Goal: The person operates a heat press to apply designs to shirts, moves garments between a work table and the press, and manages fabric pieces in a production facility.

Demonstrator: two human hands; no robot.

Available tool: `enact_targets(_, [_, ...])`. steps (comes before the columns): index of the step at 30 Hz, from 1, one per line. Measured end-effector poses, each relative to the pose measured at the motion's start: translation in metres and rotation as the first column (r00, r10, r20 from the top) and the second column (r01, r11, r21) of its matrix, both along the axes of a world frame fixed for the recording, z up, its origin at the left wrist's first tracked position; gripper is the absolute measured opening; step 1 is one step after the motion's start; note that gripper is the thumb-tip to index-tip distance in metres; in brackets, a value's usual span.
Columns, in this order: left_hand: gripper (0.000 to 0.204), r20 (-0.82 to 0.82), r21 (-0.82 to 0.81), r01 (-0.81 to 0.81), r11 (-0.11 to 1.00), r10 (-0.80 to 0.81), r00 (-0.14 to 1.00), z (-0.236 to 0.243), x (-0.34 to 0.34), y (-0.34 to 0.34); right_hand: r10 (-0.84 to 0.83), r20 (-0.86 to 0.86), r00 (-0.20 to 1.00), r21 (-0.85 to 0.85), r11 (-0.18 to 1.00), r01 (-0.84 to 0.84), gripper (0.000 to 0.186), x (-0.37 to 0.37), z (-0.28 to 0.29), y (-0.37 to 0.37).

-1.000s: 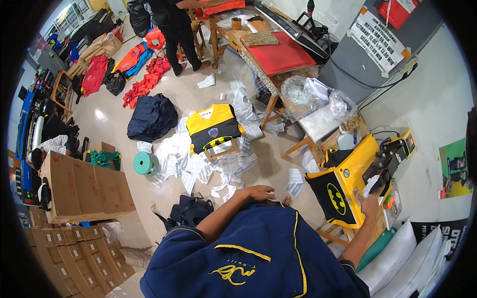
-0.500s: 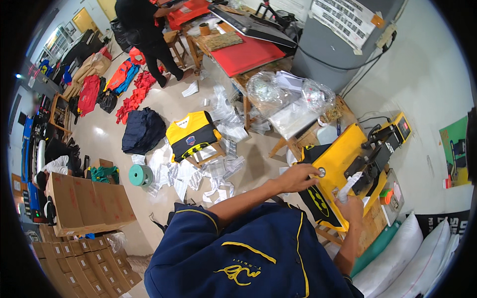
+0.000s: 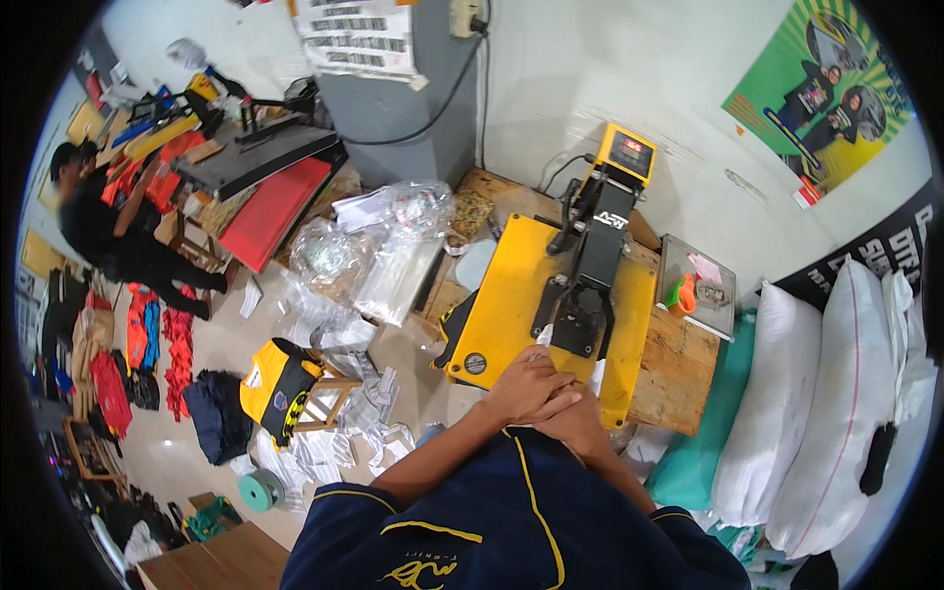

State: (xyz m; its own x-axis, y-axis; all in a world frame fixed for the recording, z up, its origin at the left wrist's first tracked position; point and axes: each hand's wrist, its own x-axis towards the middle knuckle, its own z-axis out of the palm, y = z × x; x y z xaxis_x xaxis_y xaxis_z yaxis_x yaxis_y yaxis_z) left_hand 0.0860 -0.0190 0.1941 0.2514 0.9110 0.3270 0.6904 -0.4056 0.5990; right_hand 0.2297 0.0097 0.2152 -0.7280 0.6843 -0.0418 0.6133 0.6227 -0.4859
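A heat press with a broad yellow plate [image 3: 497, 280] and a black lever arm [image 3: 596, 236] stands on the wooden table in front of me. My left hand [image 3: 529, 386] lies over my right hand [image 3: 573, 421], both closed at the near end of the press handle [image 3: 546, 335]. Only a white-wrapped bit of that handle shows above my fingers; the rest is hidden. From under the plate's left side pokes the dark and yellow edge of a shirt [image 3: 453, 324]. A small lit display [image 3: 630, 150] tops the press.
Right of the press, a tray [image 3: 696, 265] holds an orange tape roll [image 3: 680, 295]. White sacks [image 3: 772, 403] lean at the right. Plastic-wrapped packs [image 3: 398, 275] lie to the left. A yellow-black shirt [image 3: 280, 388] drapes a stool, paper scraps [image 3: 320, 452] around it. Another person [image 3: 108, 231] stands far left.
My left hand has left the plate's corner and joined my right hand at the handle. The view has swung right. Less of the shirt shows beside the press.
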Motion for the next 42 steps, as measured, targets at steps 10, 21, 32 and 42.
enact_targets(10, [0.034, 0.152, 0.085, -0.026, 0.996, 0.012, 0.988, -0.003, -0.002, 0.001, 0.063, -0.033, 0.997, -0.059, 0.996, -0.065, 0.024, -0.004, 0.005, 0.006])
enact_targets(21, [0.054, -0.022, 0.093, 0.016, 0.996, -0.014, 1.0, -0.01, -0.003, -0.002, 0.158, 0.034, 0.987, -0.066, 0.986, -0.156, 0.032, 0.006, -0.01, 0.009])
enact_targets(32, [0.057, 0.254, 0.326, 0.004, 0.945, -0.092, 0.963, 0.11, -0.013, 0.029, 0.306, -0.09, 0.948, 0.199, 0.938, -0.284, 0.019, 0.01, 0.142, 0.034])
enact_targets(42, [0.063, 0.35, 0.606, -0.32, 0.728, 0.118, 0.929, 0.202, -0.083, 0.04, -0.337, -0.149, 0.93, 0.896, 0.351, 0.271, 0.056, -0.038, 0.354, 0.267])
